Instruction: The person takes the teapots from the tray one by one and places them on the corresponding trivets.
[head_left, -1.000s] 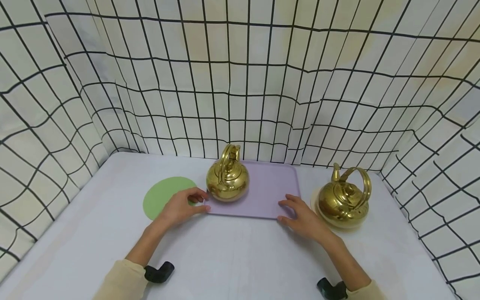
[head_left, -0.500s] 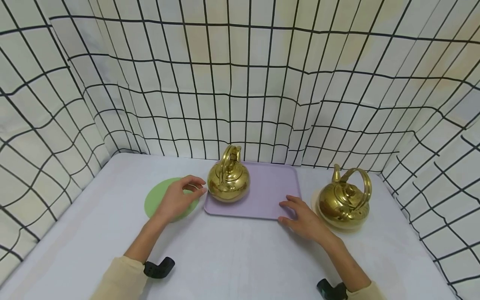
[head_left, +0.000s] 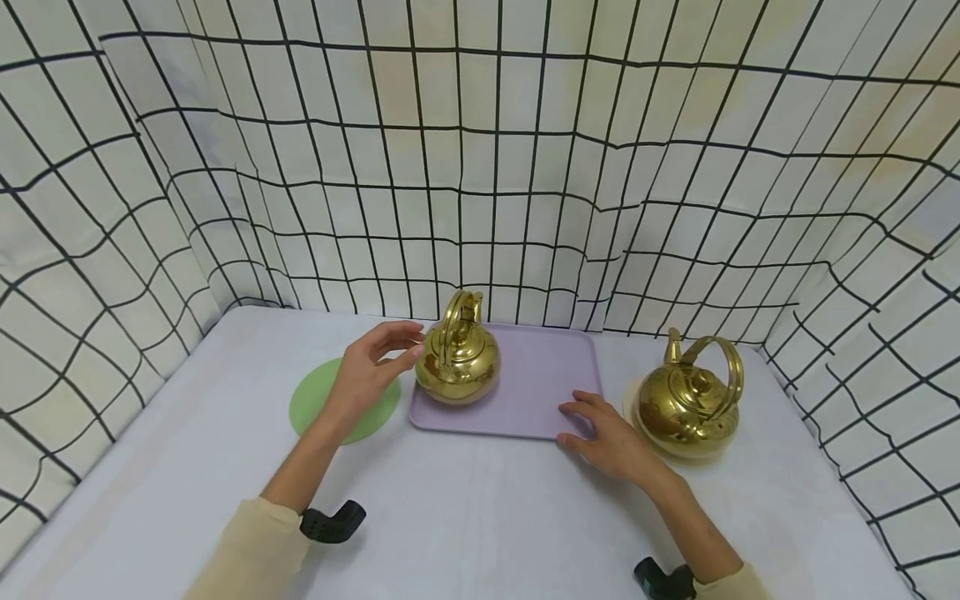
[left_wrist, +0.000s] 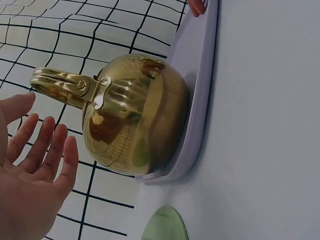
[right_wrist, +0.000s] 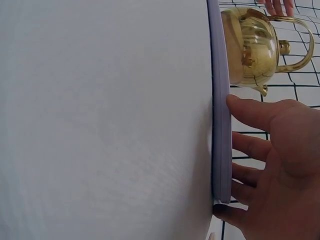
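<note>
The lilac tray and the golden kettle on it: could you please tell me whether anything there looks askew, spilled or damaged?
Nothing looks spilled or damaged. The only mild oddity: the golden kettle stands upright but toward the left end of the lilac tray, so the arrangement looks lopsided.

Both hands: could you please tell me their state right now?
Left hand: open, beside the round golden metal teapot.
Right hand: open, touching the rectangular lilac tray.

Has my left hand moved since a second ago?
Yes, forward: the left hand has gone from the near left corner of the tray to beside the kettle on it.
</note>
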